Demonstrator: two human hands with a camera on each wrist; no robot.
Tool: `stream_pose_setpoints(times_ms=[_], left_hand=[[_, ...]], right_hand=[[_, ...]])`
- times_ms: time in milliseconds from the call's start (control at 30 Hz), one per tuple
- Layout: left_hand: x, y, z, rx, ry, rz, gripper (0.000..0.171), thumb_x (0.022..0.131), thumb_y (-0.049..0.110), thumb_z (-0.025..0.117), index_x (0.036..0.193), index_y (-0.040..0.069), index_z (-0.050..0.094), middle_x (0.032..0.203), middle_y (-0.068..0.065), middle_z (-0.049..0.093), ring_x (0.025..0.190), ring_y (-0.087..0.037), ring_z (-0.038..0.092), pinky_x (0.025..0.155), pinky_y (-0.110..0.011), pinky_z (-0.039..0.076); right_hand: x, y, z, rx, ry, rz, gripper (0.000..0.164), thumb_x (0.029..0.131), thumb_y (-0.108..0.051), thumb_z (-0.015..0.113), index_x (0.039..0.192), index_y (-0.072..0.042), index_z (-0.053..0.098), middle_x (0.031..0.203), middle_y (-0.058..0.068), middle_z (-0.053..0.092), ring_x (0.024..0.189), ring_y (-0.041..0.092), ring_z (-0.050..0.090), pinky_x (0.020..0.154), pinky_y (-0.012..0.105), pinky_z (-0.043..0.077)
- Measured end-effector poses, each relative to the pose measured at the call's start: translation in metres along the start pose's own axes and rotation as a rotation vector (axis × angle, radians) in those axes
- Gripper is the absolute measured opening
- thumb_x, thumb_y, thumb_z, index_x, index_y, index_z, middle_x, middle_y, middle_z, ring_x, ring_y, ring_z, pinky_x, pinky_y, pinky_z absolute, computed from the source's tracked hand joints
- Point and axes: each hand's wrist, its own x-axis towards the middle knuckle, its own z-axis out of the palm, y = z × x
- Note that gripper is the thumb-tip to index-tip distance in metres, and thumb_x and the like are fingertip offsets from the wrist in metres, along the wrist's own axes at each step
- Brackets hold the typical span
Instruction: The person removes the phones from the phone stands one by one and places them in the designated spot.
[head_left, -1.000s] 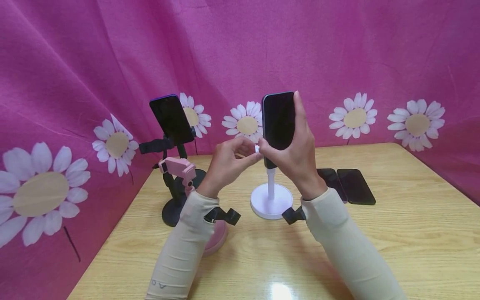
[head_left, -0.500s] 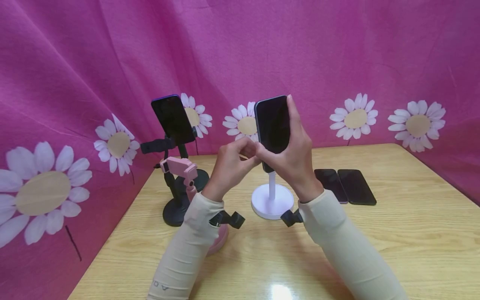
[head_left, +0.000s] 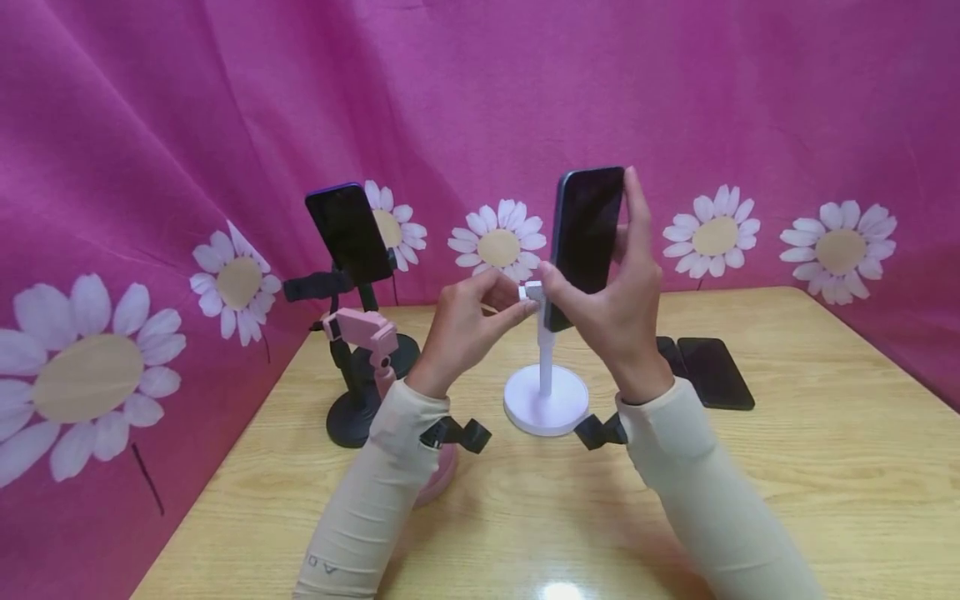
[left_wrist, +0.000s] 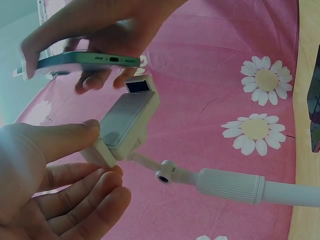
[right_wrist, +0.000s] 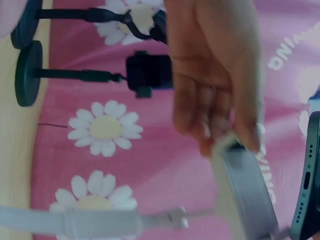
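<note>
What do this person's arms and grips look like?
The left sleeve and right sleeve are long and cream, the left with small dark lettering. The left wrist camera and right wrist camera are black and blocky. The left grip and right grip are ungloved.

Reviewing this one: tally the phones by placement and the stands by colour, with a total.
Held phone: 1
Stand-mounted phone: 1
Flat-lying phones: 2
White stand: 1
Pink stand: 1
Dark stands: 2
Total: 8
</note>
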Motion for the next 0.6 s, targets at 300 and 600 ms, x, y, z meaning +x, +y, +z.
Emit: stream_pose_setpoints(times_ms=[300, 600], left_hand=[[0.002, -0.002, -0.003, -0.012, -0.012, -0.038, 0.023, 0.084, 0.027, 0.076, 0.097, 0.011, 0.065, 0.087, 0.002, 0.069, 0.078, -0.01, 0.064, 0.068, -0.026, 0.054], [0.001, 0.001, -0.006, -0.001, -0.023, -0.062, 0.023, 0.085, 0.024, 0.075, 0.1, 0.01, 0.063, 0.09, -0.001, 0.068, 0.08, -0.012, 0.064, 0.069, -0.027, 0.054]], right_hand=[[0.014, 0.027, -0.028, -0.065, 0.107, 0.248, 0.075, 0.072, -0.03, 0.08, 0.137, -0.02, 0.044, 0.107, 0.004, 0.066, 0.093, 0.013, 0.061, 0.077, 0.025, 0.049], [0.008, 0.074, -0.037, -0.313, -0.05, 0.526, 0.079, 0.074, -0.048, 0.076, 0.131, -0.005, 0.041, 0.11, 0.015, 0.063, 0.096, 0.023, 0.059, 0.082, 0.037, 0.048]])
